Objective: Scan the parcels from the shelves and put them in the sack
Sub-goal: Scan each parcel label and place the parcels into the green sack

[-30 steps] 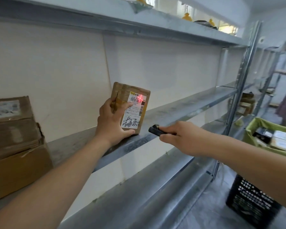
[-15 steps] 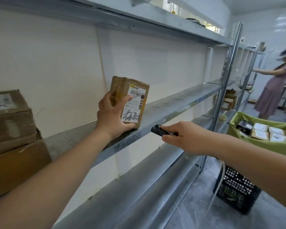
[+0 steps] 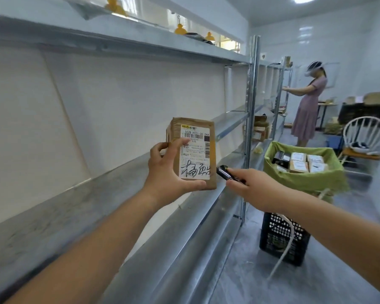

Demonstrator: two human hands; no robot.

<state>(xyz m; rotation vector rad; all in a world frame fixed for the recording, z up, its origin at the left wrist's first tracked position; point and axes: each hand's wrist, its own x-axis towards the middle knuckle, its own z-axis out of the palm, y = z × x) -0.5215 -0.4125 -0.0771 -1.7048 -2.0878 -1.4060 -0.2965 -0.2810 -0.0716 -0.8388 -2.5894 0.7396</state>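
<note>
Mid-frame, left hand (image 3: 170, 172) gripping small brown cardboard parcel with white printed label (image 3: 194, 152), held clear of grey metal shelf (image 3: 75, 200). Right hand (image 3: 253, 188) pinching slim black scanner (image 3: 225, 172) just beside label. Apparently scanning stage; next, carry to green woven sack (image 3: 316, 181) at right, propped on black plastic crate (image 3: 283, 238).

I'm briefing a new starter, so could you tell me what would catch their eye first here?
The left hand holds a brown parcel upright at centre, white label facing the camera. The right hand points a small black scanner at it. At right, a green sack over a black crate holds parcels.
</note>
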